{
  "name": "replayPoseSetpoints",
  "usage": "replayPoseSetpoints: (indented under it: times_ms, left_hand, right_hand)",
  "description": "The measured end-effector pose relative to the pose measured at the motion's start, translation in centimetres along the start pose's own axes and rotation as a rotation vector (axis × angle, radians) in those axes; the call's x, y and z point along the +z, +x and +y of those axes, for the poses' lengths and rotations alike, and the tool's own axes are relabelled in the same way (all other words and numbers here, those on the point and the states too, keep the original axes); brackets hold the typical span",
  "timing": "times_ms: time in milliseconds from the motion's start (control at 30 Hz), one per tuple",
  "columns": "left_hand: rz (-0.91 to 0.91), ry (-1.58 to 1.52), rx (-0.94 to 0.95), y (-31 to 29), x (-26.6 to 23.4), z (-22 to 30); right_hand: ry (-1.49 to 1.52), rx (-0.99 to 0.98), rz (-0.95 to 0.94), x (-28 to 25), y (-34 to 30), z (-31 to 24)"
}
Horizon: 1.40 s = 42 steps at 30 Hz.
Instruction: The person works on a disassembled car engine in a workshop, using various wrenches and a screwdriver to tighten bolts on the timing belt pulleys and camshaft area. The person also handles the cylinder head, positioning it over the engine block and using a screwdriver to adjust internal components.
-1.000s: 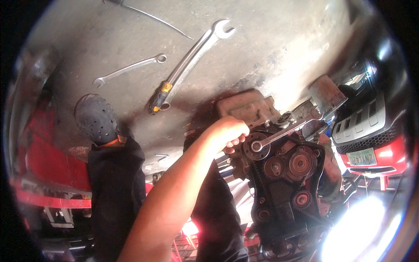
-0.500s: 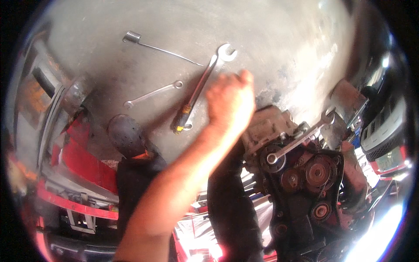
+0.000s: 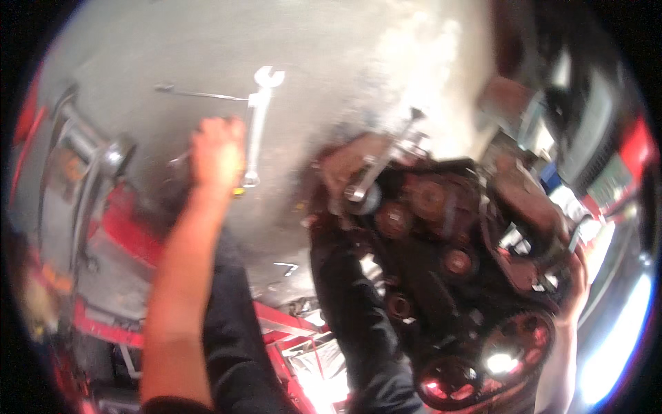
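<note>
My left hand [image 3: 217,153] is low over the floor at the left, its fingers curled and blurred. It covers most of a screwdriver-like tool, whose yellow handle end [image 3: 238,192] shows below the wrist; what the fingers grip, if anything, is hidden. Just right of the hand lies a large combination wrench [image 3: 256,134]. My right hand [image 3: 579,279] is at the right side of a dirty engine [image 3: 427,276], against its edge, fingers mostly hidden. Another combination wrench [image 3: 376,169] rests on top of the engine, near a pulley.
A thin metal rod tool [image 3: 203,93] lies on the floor beyond my left hand. A small bent key [image 3: 286,268] is on the floor by my legs. Toothed timing gears [image 3: 517,352] sit at the engine's near end. Red metal framework [image 3: 107,331] stands at the left.
The view has swung to the right, so the floor tools appear farther left. My left hand has moved left from beside the large wrench onto the screwdriver-like tool. My right hand has come into view.
</note>
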<state>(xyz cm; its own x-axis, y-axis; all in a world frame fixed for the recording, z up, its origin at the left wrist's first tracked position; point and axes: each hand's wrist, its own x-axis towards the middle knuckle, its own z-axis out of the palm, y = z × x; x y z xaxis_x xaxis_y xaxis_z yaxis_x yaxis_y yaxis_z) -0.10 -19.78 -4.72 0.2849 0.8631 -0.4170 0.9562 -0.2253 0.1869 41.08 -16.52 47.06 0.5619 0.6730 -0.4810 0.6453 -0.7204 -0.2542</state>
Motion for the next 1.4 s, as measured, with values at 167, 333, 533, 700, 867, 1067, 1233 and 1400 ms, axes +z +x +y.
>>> replayPoseSetpoints:
  times_ms: [167,333,533,700,867,1067,1233,1400]
  left_hand:
    - [-0.069,0.21,-0.096,4.4,-0.7,-12.9]
    - [-0.124,0.063,0.073,5.3,1.3,-16.0]
    - [-0.109,-0.485,0.007,-6.6,-14.9,-2.8]
    - [-0.157,-0.631,0.24,-14.1,-32.9,6.6]
    - [-0.007,-0.461,0.718,-17.0,-45.7,12.1]
    - [-0.056,-0.161,0.872,-19.2,-52.2,16.7]
    - [-0.082,0.057,0.87,-20.4,-55.1,21.0]
    - [-0.138,0.291,0.82,-21.2,-57.5,25.7]
  right_hand:
    - [-0.096,0.106,0.019,3.6,0.9,-3.1]
    - [-0.151,0.064,0.057,4.8,-0.3,-4.9]
    - [-0.307,-0.026,0.058,3.6,0.5,-3.4]
    - [-0.415,-0.031,0.054,3.0,0.9,-2.8]
    - [-0.351,-0.043,0.041,3.0,0.2,-2.9]
    - [-0.243,-0.087,0.078,2.9,-0.5,-3.0]
    - [-0.076,-0.11,0.16,2.5,-1.1,-1.9]
    - [0.685,-0.274,0.625,3.9,-1.7,0.9]
